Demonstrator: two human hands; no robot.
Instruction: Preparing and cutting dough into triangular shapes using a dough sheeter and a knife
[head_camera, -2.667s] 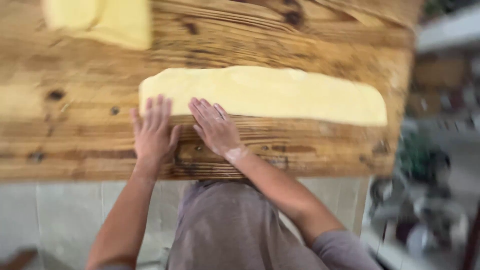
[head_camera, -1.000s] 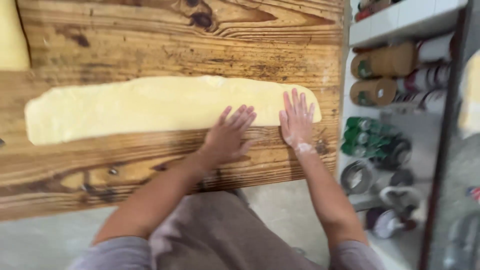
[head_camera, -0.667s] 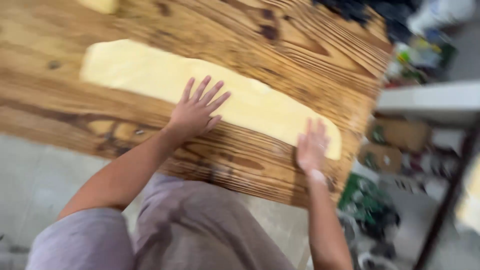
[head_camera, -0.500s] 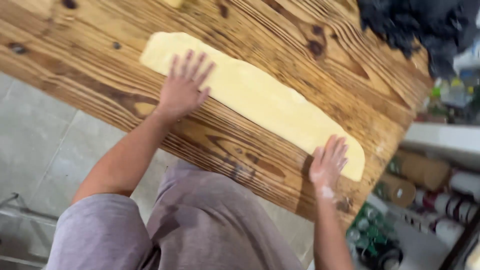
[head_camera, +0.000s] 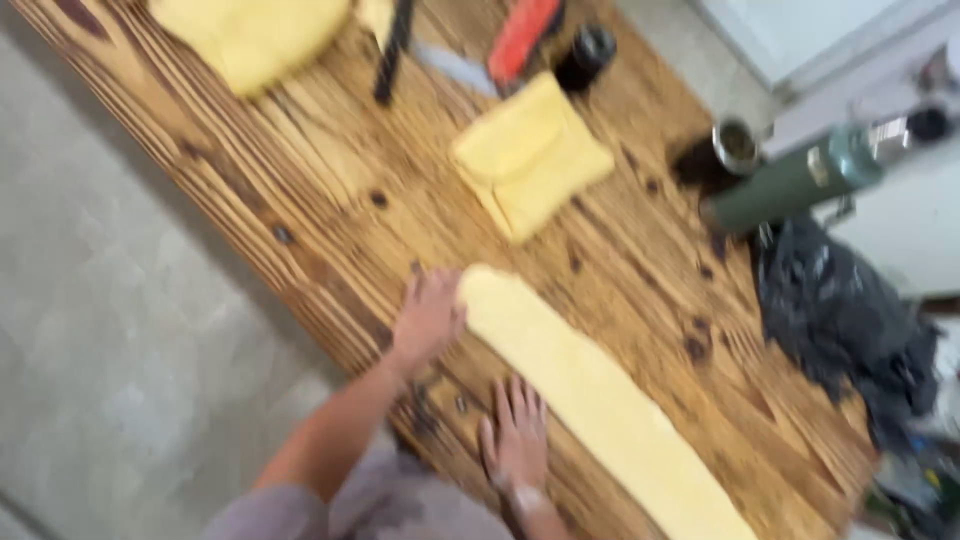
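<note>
A long flat strip of pale yellow dough (head_camera: 600, 410) lies on the wooden table (head_camera: 330, 190), running from the middle toward the lower right. My left hand (head_camera: 428, 318) rests flat at the strip's near left end, fingers touching its edge. My right hand (head_camera: 515, 435) lies palm down on the wood just beside the strip's long edge, fingers spread. Neither hand holds anything. The frame is blurred.
A folded block of yellow dough (head_camera: 530, 155) lies further up the table, another dough piece (head_camera: 250, 35) at the top left. A knife (head_camera: 395, 50), a red tool (head_camera: 525, 35), a dark cup (head_camera: 590, 50), a green flask (head_camera: 790, 185) and a black bag (head_camera: 840, 320) sit nearby. Grey tiled floor (head_camera: 110, 330) lies left.
The view swung round and now shows the far part of the table. My left hand moved to the strip's left end; my right hand came back along the strip from its right end.
</note>
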